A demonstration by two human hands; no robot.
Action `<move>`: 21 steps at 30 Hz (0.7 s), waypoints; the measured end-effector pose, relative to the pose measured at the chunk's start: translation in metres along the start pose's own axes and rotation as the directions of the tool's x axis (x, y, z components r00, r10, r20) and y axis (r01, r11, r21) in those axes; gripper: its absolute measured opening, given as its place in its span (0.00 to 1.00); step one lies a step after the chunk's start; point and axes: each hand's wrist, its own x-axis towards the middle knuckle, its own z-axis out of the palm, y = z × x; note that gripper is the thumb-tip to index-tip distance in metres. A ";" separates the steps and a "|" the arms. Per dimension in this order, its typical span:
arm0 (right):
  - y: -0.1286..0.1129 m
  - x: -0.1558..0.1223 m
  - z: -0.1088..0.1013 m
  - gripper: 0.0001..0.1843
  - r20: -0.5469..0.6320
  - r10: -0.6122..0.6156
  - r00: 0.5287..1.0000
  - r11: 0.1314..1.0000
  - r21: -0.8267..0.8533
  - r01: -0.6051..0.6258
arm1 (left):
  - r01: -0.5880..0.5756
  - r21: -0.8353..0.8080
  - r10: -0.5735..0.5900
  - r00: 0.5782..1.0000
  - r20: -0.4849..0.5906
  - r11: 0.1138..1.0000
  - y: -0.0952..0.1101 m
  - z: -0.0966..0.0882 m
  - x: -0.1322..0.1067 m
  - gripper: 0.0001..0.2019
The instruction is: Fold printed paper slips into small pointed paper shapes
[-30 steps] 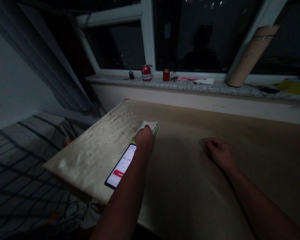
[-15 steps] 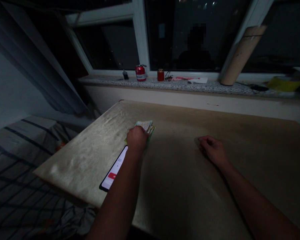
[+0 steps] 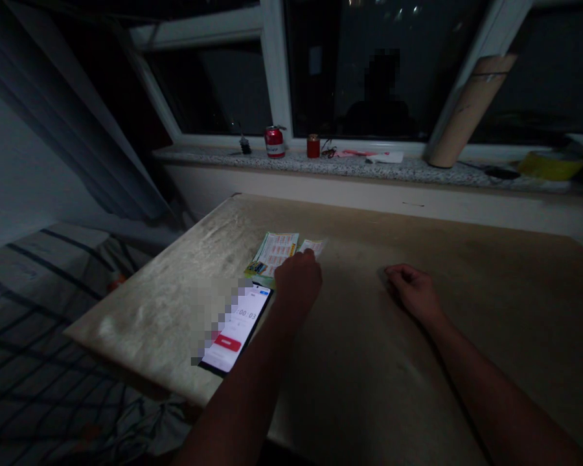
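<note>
My left hand [image 3: 298, 279] is closed on the near part of a printed card [image 3: 313, 246] that looks like a scratch ticket; its far end shows past my fingers, slightly blurred. Just left of it, another such card [image 3: 278, 249], with a grid of red print and a green and yellow border, lies flat on the table. Below the cards lies a phone [image 3: 238, 330], its lit screen showing a timer and a red button, partly behind my left forearm. My right hand [image 3: 411, 288] rests on the table with its fingers curled and thumb pressed in; what it pinches, if anything, cannot be made out.
The pale tabletop [image 3: 369, 362] reaches to a wall below a granite sill [image 3: 359, 167]. On the sill stand a red can [image 3: 274, 142], a small red jar [image 3: 313, 146] and a leaning cardboard tube [image 3: 471, 113]. A curtain [image 3: 92, 129] hangs at the left.
My left hand has moved to the right with one card, uncovering the other card on the table and more of the phone. My right hand has stayed where it was.
</note>
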 end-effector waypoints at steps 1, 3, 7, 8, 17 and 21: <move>0.000 0.000 0.000 0.18 -0.001 -0.002 1.000 1.000 0.001 0.002 | -0.057 -0.011 0.057 0.998 0.010 0.998 0.008 0.002 -0.004 0.12; 0.002 0.000 0.000 0.18 0.003 -0.005 1.000 1.000 0.005 0.005 | -0.127 -0.035 0.128 0.991 0.030 0.991 0.019 0.007 -0.009 0.11; 0.004 0.002 -0.001 0.21 0.040 0.009 0.999 1.000 0.026 -0.010 | -0.231 -0.107 0.237 0.970 0.054 0.967 0.029 0.013 -0.016 0.10; 0.004 0.002 -0.001 0.21 0.056 0.014 0.998 0.999 0.036 -0.016 | -0.251 -0.133 0.260 0.964 0.051 0.959 0.030 0.013 -0.016 0.10; -0.017 -0.029 -0.018 0.23 0.239 0.132 0.962 0.947 0.257 -0.194 | -0.248 -0.767 0.390 0.921 0.004 0.592 0.047 0.022 -0.013 0.12; -0.025 -0.049 -0.034 0.22 0.248 0.132 0.960 0.907 0.359 -0.218 | 0.067 -0.974 0.353 0.925 0.143 0.218 0.048 0.047 -0.018 0.16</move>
